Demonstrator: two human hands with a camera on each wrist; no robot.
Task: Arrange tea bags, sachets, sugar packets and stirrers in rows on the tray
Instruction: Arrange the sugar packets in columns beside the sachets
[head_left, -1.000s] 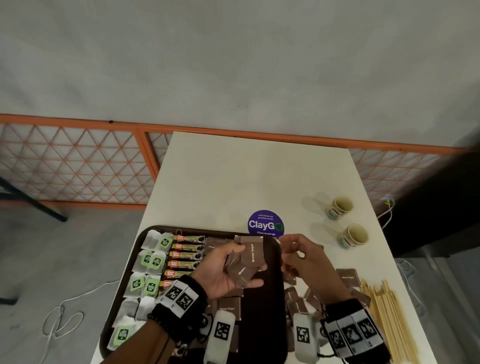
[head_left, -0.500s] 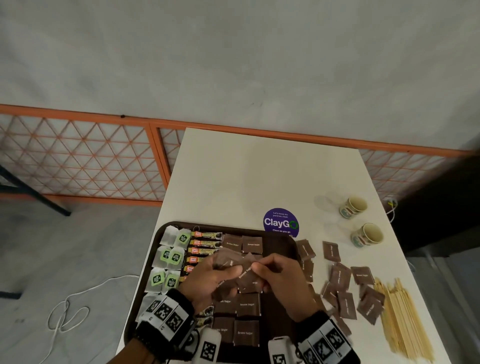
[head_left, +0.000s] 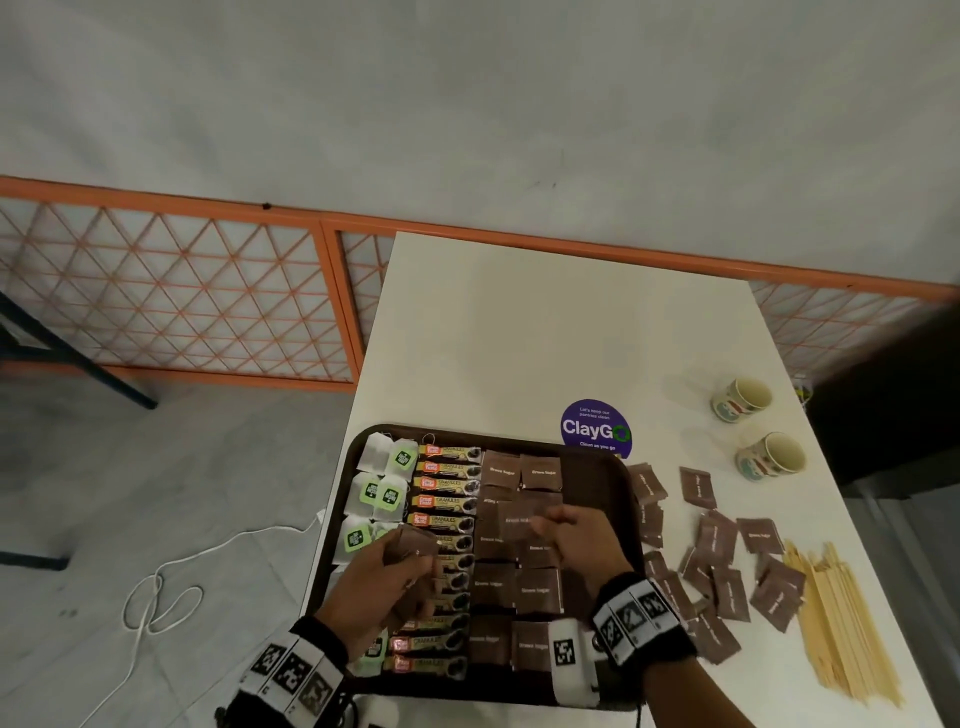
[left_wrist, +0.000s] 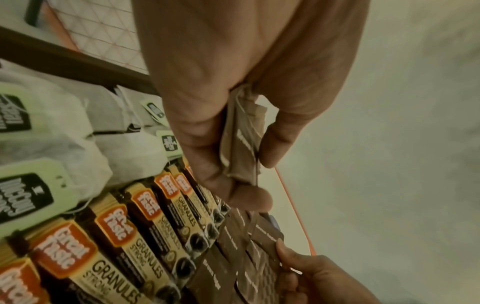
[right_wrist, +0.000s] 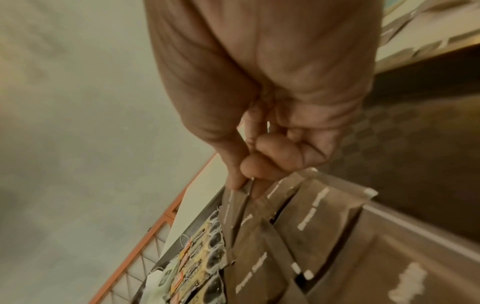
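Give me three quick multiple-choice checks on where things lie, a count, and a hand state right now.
1. Where do the wooden stirrers lie?
A. on the tray
B. on the table right of the tray
C. in a cup

2. How many paper cups stand on the table?
A. one
B. two
C. four

3. What does the left hand hold?
A. brown sugar packets
B. a stirrer
C. nothing

Key: 1 B, they lie beyond the loose packets, off the tray; 2 B, two stand near the right edge; 3 A, the left wrist view shows a bunch of brown sugar packets pinched in its fingers.

white table (head_left: 545, 332), tray (head_left: 597, 467), cups (head_left: 748, 400) (two), stirrers (head_left: 841, 623)
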